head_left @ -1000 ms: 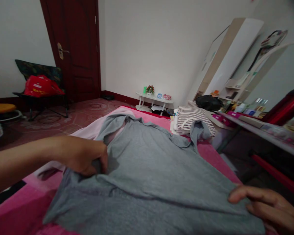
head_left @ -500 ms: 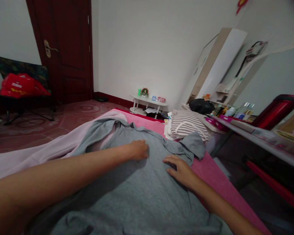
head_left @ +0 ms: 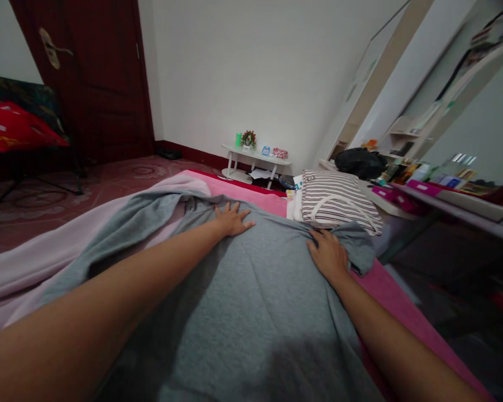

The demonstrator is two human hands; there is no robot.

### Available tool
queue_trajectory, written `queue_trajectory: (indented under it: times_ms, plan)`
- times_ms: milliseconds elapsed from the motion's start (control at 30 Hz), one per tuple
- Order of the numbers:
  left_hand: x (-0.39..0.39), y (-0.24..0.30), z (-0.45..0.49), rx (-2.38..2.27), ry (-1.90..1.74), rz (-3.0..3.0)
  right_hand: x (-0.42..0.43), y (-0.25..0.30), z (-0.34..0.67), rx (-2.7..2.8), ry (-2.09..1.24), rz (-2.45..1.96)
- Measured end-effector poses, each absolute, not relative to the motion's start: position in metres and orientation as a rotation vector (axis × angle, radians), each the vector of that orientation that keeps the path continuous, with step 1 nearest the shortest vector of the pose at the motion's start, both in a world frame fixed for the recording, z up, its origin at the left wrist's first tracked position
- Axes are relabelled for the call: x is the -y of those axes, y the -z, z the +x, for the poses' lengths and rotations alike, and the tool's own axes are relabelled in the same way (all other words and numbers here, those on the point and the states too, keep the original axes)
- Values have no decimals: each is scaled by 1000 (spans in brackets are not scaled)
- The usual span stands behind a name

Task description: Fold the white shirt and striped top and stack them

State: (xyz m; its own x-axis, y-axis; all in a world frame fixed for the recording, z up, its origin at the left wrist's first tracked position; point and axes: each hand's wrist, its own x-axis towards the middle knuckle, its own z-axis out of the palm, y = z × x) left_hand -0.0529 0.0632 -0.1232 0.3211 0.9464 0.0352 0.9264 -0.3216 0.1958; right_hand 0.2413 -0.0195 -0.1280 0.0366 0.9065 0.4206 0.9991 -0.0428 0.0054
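A grey T-shirt (head_left: 259,301) lies spread over the pink bed cover (head_left: 385,304), and both my arms reach out across it. Near the shirt's far edge, my left hand (head_left: 231,219) lies flat on the cloth with its fingers spread. My right hand (head_left: 329,255) presses on the shirt's right shoulder, fingers curled into the bunched cloth beside the right sleeve. The left sleeve trails off to the left over a pale pink sheet (head_left: 46,251).
A folded striped garment (head_left: 335,201) sits on the bed just beyond my right hand. A small white table (head_left: 255,162) with trinkets stands by the far wall. A cluttered desk (head_left: 448,198) runs along the right, a dark red door (head_left: 96,78) stands at the left.
Both hands have slid further up the shirt toward its far edge. My left hand has opened flat, and my right has reached the right shoulder. The camera has leaned forward.
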Motion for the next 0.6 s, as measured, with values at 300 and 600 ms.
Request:
queue_trajectory:
  times_ms: [300,600]
  plan:
    - [-100,137,-44,-2140,-509,2367,25,126,243,1686,635,-2066]
    - [-107,139,-61,-1748,-635,2446,20,105,264,1939,124,-2382]
